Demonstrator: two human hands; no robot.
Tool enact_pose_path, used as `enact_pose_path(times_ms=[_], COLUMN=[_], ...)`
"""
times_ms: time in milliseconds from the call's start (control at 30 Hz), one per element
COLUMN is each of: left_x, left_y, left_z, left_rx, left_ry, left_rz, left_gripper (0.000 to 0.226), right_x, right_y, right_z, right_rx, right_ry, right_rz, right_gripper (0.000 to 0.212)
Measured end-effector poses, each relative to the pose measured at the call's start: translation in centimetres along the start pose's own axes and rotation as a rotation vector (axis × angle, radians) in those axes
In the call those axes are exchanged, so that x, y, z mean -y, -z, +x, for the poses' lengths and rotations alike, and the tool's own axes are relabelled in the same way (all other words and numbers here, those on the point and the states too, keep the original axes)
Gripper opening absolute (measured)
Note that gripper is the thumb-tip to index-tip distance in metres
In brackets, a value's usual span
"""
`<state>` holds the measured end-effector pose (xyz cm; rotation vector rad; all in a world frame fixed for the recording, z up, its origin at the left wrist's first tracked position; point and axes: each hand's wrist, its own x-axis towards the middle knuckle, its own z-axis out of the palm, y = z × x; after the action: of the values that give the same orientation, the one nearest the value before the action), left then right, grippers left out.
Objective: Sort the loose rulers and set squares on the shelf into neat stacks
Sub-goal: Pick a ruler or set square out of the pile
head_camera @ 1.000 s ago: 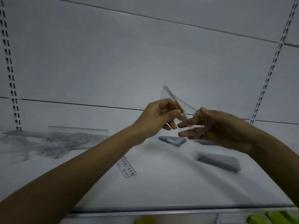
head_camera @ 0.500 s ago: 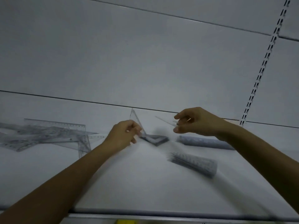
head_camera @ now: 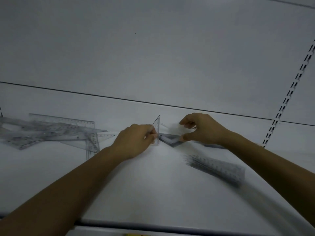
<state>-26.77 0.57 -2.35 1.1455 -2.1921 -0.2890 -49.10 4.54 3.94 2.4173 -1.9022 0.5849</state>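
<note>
Head view: the left grip point(head_camera: 134, 142) pinches a small clear set square point(head_camera: 157, 126) and holds it upright just at 9 o'clock of a dark stack of small set squares point(head_camera: 170, 141) lying mid-shelf. The right grip point(head_camera: 204, 129), fingers curled, pinches a pale clear piece point(head_camera: 173, 127), too blurred to name, above that stack, with its thumb down at the stack's 3 o'clock corner. A loose pile of large rulers and set squares point(head_camera: 51, 132) sprawls at 9 o'clock on the shelf point(head_camera: 153, 184), and a blurred ruler stack point(head_camera: 216, 167) lies at 4 o'clock, well apart from it.
</note>
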Motion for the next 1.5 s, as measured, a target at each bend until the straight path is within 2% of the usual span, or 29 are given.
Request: enact_pose_path(times_ms=[133, 267, 367, 667, 1133, 1233, 1400, 1500], left_x=[-0.1, -0.7, -1.9, -3.9, -3.9, -4.2, -5.7, -6.4], left_y=[-0.1, -0.1, -0.3, -1.5, -0.6, -0.3, 0.2, 0.6], left_z=[0.0, -0.3, -0.8, -2.3, -2.8, -2.8, -3.2, -3.3], left_rx=[0.007, 0.009, 0.007, 0.071, 0.02, 0.048, 0.116, 0.149], left_ry=[-0.001, -0.026, -0.1, -0.341, -0.298, -0.258, -0.112, -0.036], left_rz=[-0.027, -0.042, -0.091, -0.089, -0.058, -0.137, -0.506, -0.674], left_gripper=[0.015, 0.015, 0.013, 0.011, 0.01, 0.015, 0.017, 0.025], right_x=[0.2, -0.6, -1.6, -2.6, -2.0, -1.3, 1.5, 4.3], right_y=[1.1, 3.3, 4.2, 3.9, 3.2, 3.0, 2.5, 1.9], right_z=[-1.5, -5.3, -8.2, -11.7, -10.8, -10.8, -10.5, -10.1], right_rx=[-0.024, 0.042, 0.098, 0.171, 0.263, 0.211, 0.018, -0.103], right_ry=[-0.022, -0.105, -0.194, -0.286, -0.343, -0.307, -0.111, -0.015], right_rz=[0.08, 0.185, 0.268, 0.237, 0.191, 0.18, 0.133, 0.15], right_gripper=[0.057, 0.047, 0.038, 0.036, 0.053, 0.052, 0.041, 0.045])
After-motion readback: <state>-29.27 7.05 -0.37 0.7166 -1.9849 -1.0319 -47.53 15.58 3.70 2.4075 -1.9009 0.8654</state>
